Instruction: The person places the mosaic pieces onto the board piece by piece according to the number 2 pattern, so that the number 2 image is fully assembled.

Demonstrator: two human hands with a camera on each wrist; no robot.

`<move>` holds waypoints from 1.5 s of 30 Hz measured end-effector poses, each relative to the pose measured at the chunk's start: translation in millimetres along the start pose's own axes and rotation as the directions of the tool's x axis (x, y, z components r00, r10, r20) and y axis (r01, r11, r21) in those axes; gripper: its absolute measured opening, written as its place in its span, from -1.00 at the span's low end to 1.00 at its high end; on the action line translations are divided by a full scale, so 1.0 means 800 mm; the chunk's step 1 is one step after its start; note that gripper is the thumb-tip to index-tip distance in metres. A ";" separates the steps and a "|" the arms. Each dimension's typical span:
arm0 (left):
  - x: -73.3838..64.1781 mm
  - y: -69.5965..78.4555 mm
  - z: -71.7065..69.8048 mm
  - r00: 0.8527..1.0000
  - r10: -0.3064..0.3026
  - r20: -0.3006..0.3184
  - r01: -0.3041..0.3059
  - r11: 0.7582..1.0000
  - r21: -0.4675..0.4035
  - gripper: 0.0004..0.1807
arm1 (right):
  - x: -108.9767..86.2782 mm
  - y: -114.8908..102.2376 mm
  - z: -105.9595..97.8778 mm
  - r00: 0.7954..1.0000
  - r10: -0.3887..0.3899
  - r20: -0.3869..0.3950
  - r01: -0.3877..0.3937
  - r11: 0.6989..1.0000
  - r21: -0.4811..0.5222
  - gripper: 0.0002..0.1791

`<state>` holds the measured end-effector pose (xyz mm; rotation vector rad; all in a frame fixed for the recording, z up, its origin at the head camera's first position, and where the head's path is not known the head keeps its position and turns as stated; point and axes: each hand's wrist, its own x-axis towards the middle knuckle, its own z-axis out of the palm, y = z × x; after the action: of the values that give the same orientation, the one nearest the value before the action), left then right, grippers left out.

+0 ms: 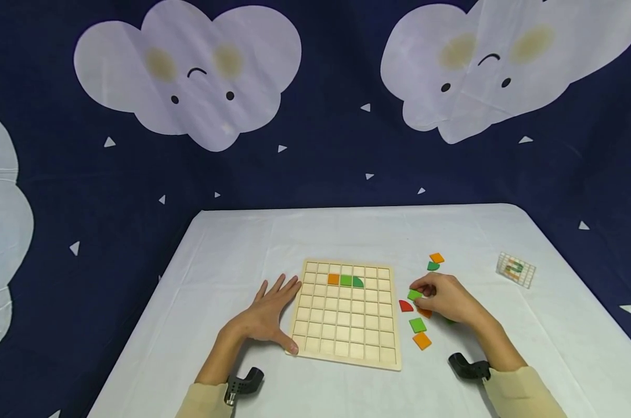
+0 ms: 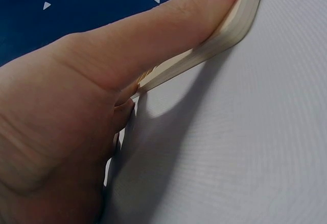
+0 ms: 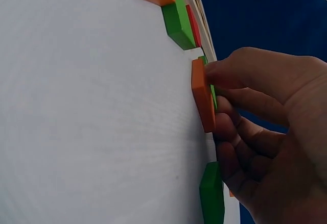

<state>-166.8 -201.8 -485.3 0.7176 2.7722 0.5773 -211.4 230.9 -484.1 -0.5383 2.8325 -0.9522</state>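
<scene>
A square wooden grid board [image 1: 343, 334] lies on the table. An orange square tile [image 1: 334, 279], a light green square tile [image 1: 346, 280] and a dark green quarter-round tile [image 1: 358, 282] sit side by side in its second row from the back. My left hand [image 1: 265, 313] is spread along the board's left edge, its thumb [image 2: 168, 27] resting on the near left corner. To the right of the board, my right hand [image 1: 447, 297] pinches a light green square tile [image 1: 414, 295] between thumb and fingers. Just under that hand lies an orange tile [image 3: 201, 94], partly hidden.
Beside the right hand lie a red quarter-round tile [image 1: 406, 306], a green square [image 1: 417, 325], an orange square [image 1: 422, 341], another orange square [image 1: 437, 258] and a dark green quarter-round piece [image 1: 433, 266]. A small grid pattern card [image 1: 516, 270] stands at the far right.
</scene>
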 end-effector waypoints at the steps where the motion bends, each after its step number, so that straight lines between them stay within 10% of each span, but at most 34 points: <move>1: 0.000 0.000 0.000 1.000 -0.001 0.000 0.001 1.000 0.000 0.63 | 0.000 0.000 0.000 1.000 -0.003 -0.001 0.003 1.000 -0.004 -0.72; 45: 0.001 -0.002 0.000 1.000 0.001 0.001 -0.001 1.000 0.001 0.62 | 0.029 -0.037 0.022 0.996 -0.085 0.006 0.083 0.981 0.177 -0.70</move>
<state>-168.1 -202.9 -485.9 0.7189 2.7720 0.5752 -220.6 190.2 -480.1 -0.6436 2.6967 -1.1962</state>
